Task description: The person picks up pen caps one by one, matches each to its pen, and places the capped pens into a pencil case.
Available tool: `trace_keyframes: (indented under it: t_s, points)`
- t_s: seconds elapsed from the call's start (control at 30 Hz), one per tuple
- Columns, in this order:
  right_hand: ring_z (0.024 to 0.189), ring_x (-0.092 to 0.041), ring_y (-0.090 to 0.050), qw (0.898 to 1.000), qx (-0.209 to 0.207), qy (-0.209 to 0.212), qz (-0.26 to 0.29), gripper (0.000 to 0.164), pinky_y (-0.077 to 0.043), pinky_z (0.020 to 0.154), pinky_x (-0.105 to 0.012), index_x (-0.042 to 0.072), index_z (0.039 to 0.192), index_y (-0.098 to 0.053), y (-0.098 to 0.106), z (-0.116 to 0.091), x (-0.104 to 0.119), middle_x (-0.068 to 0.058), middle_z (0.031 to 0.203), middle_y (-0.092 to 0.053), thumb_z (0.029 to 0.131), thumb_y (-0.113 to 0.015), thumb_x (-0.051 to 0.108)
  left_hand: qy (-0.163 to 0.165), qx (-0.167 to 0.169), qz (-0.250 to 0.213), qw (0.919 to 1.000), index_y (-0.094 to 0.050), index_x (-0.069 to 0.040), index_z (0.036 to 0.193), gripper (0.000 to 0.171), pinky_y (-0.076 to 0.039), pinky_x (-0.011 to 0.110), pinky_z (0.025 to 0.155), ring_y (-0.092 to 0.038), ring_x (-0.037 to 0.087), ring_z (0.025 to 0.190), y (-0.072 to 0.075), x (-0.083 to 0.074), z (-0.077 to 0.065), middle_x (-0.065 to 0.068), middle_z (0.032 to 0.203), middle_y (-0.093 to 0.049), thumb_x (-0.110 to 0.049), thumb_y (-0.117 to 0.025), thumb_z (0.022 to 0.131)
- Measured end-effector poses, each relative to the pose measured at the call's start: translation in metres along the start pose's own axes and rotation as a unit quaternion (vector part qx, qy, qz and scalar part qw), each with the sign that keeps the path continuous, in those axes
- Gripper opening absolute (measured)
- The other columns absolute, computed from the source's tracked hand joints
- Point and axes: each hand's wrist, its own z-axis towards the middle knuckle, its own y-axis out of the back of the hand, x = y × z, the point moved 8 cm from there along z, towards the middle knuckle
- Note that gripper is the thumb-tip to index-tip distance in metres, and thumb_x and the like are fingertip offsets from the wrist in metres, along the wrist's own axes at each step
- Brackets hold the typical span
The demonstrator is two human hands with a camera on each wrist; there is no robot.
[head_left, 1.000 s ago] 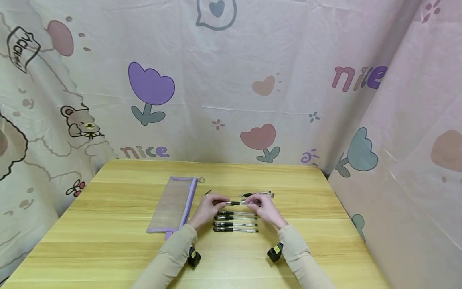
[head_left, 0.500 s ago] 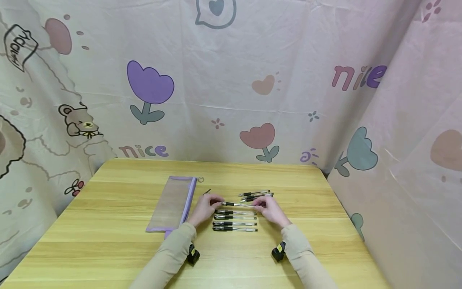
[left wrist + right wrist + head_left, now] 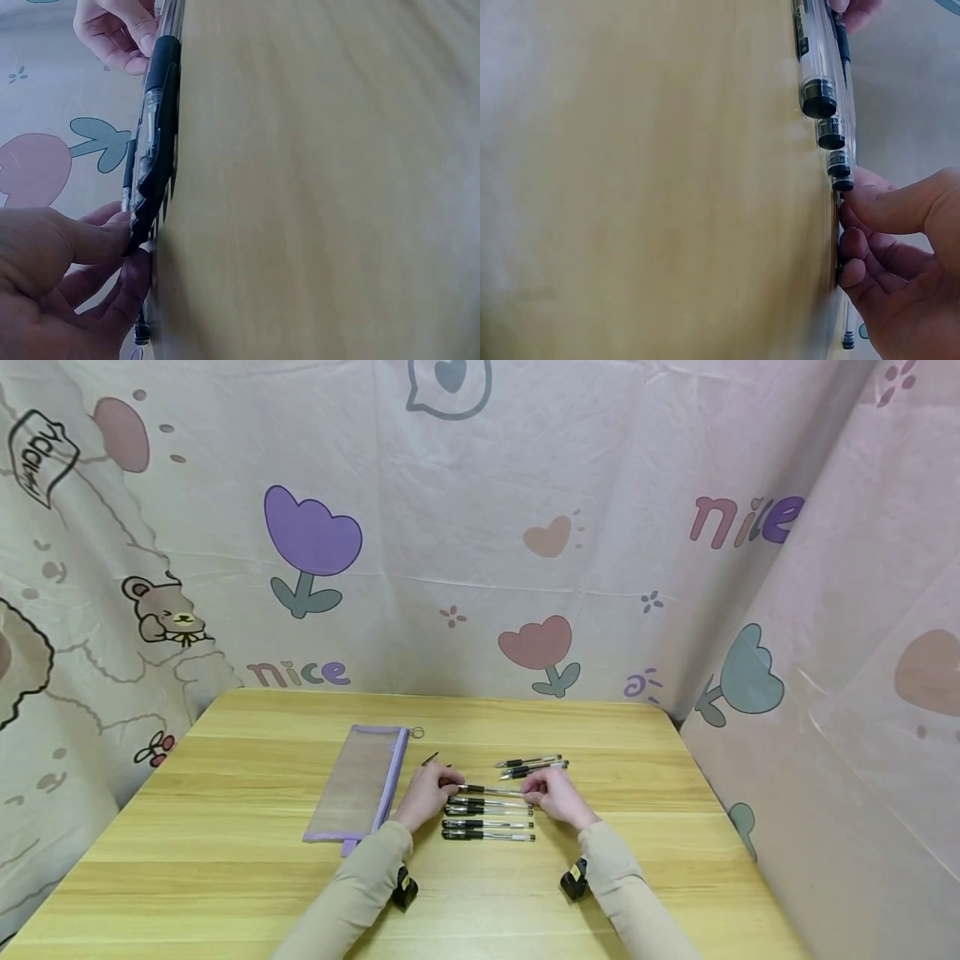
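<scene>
A clear gel pen with a black grip (image 3: pixel 491 791) lies crosswise between my hands in the head view. My left hand (image 3: pixel 429 793) pinches its capped left end, and my right hand (image 3: pixel 558 795) pinches its right end between thumb and fingers. Just in front of it, several similar pens (image 3: pixel 487 836) lie side by side in a row. In the left wrist view, the nearest row pen (image 3: pixel 156 135) partly covers the others beside my left fingers. Black pen ends (image 3: pixel 819 97) stack up beside my right thumb in the right wrist view.
A mesh pouch with purple trim (image 3: pixel 356 785) lies flat at the left, a ring (image 3: pixel 417 732) on its zip. More loose pens (image 3: pixel 528 767) lie behind my right hand. A dark pen tip (image 3: pixel 430 759) shows behind my left hand. A patterned curtain surrounds the wooden table (image 3: pixel 637 860).
My right hand first slid right along the held pen to its end. Both hands then brought the pen slightly nearer to me, close to the row.
</scene>
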Motion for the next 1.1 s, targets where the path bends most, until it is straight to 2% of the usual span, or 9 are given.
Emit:
trace_keyframes:
  t_s: [0.23, 0.57, 0.77, 0.93, 1.1]
  points:
    - [0.071, -0.009, -0.055, 1.0, -0.001, 0.005, -0.001, 0.01, -0.046, 0.065, -0.018, 0.004, 0.086, -0.074, 0.001, 0.001, 0.0, -0.006, 0.079, -0.07, 0.083, -0.073, -0.006, 0.01, 0.014, 0.003, 0.9999, -0.079, -0.005, 0.094, 0.012, -0.057, 0.04, 0.082, -0.069, 0.021, 0.086, -0.001, 0.002, 0.0, 0.009, 0.096, -0.077, 0.003, -0.073, 0.086]
    - [0.072, -0.009, -0.056, 1.0, 0.006, -0.03, 0.007, 0.01, -0.048, 0.067, -0.019, 0.006, 0.089, -0.075, 0.0, 0.0, -0.005, -0.007, 0.081, -0.07, 0.084, -0.073, -0.002, 0.007, 0.025, 0.015, 0.9996, -0.079, -0.006, 0.094, 0.013, -0.056, 0.041, 0.085, -0.069, 0.023, 0.088, -0.003, 0.004, -0.003, 0.009, 0.096, -0.076, 0.003, -0.073, 0.086]
    - [0.073, -0.009, -0.056, 1.0, 0.009, -0.017, 0.012, 0.01, -0.048, 0.066, -0.019, 0.003, 0.091, -0.074, 0.002, -0.002, -0.003, -0.009, 0.082, -0.07, 0.084, -0.072, -0.004, 0.005, 0.027, 0.009, 0.9996, -0.079, -0.005, 0.096, 0.014, -0.057, 0.042, 0.085, -0.07, 0.023, 0.087, -0.003, 0.004, -0.003, 0.01, 0.096, -0.077, 0.003, -0.072, 0.086]
    - [0.079, -0.01, -0.057, 0.999, 0.011, -0.007, 0.046, 0.014, -0.048, 0.071, -0.019, -0.001, 0.098, -0.074, 0.004, -0.002, -0.007, -0.014, 0.092, -0.071, 0.086, -0.069, -0.005, 0.011, 0.019, -0.003, 0.9998, -0.078, -0.003, 0.1, 0.015, -0.057, 0.045, 0.09, -0.072, 0.028, 0.094, -0.002, 0.007, -0.004, 0.012, 0.102, -0.077, 0.002, -0.072, 0.087]
    - [0.081, -0.009, -0.057, 0.993, -0.004, -0.026, 0.112, 0.02, -0.049, 0.071, -0.018, -0.006, 0.108, -0.071, 0.011, -0.003, -0.016, -0.022, 0.102, -0.07, 0.088, -0.067, -0.004, 0.005, 0.004, -0.006, 1.0, -0.077, 0.0, 0.103, 0.015, -0.055, 0.048, 0.095, -0.072, 0.032, 0.101, 0.0, 0.006, -0.006, 0.016, 0.107, -0.077, 0.0, -0.07, 0.09]
